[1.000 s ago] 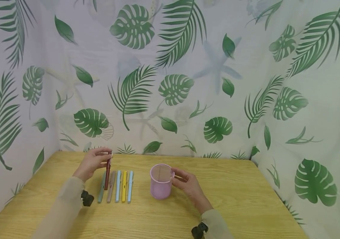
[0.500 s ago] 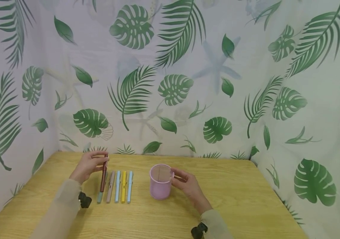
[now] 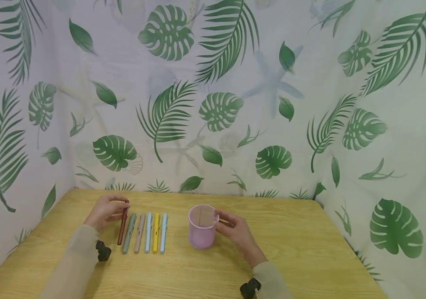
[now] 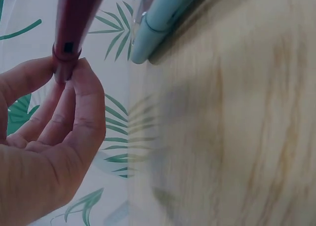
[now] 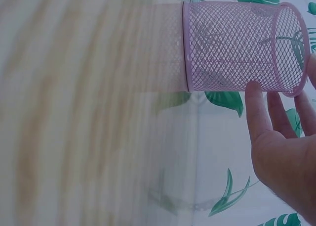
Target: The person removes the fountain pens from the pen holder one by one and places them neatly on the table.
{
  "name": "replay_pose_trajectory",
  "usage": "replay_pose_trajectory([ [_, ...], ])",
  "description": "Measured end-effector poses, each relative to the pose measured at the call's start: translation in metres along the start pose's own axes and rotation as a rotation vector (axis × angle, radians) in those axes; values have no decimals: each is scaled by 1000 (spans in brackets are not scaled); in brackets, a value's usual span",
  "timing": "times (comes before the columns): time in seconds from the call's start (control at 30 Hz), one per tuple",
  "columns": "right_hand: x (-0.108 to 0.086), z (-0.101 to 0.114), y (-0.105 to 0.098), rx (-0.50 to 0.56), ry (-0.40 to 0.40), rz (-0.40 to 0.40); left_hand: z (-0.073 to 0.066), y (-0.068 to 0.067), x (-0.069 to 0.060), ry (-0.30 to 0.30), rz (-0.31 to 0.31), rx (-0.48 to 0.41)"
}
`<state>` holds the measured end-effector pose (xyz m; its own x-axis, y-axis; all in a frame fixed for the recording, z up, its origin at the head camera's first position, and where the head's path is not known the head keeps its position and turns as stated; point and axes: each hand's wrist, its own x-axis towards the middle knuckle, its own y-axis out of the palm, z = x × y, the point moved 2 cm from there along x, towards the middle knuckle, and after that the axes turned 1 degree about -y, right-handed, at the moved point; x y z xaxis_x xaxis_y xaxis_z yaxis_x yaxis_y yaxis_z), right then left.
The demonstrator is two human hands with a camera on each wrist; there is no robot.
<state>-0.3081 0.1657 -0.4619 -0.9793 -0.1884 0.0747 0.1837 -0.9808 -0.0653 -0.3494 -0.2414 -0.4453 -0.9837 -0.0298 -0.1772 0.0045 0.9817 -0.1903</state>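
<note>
My left hand (image 3: 106, 211) pinches the top end of a dark red capped pen (image 3: 122, 226) between thumb and fingertips. The pen leans, its lower end at or just above the table, left of a grey-green pen (image 3: 128, 236). In the left wrist view, the red pen (image 4: 79, 18) rises from the fingertips beside the grey-green pen (image 4: 165, 18). At the right, my right hand (image 3: 239, 234) holds a pink mesh pen holder (image 3: 201, 237) by its rim and side. The right wrist view has fingertips against the mesh (image 5: 232, 48); the holder stands upright.
Beside the grey-green pen lie a mauve pen (image 3: 139, 234), a light blue pen (image 3: 148, 232), a yellow pen (image 3: 156, 232) and another light blue pen (image 3: 163, 234), side by side. The wooden table (image 3: 183, 274) meets a leaf-patterned cloth (image 3: 227, 166) at the back.
My left hand has carried the red pen left and lower, from above the grey-green and mauve pens, across the grey-green one, to its left side. The right hand and pen holder have stayed put.
</note>
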Motion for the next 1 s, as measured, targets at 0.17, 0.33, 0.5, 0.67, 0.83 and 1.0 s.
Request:
replay_pose_trajectory([
  [0.17,0,0,0,-4,-7,8,5,-1,2,-59,1,-5],
  [0.33,0,0,0,-6,-4,-3,9,-1,6,-101,-15,-10],
  [0.5,1,0,-1,-4,8,-3,13,-1,8,-132,-38,31],
  [0.67,1,1,0,-9,7,-7,15,0,8,-143,-41,55],
  [0.83,2,0,-1,-15,-6,1,16,3,9,-122,-35,54],
  [1.0,1,1,-1,-13,-5,8,21,1,12,-89,-41,60],
])
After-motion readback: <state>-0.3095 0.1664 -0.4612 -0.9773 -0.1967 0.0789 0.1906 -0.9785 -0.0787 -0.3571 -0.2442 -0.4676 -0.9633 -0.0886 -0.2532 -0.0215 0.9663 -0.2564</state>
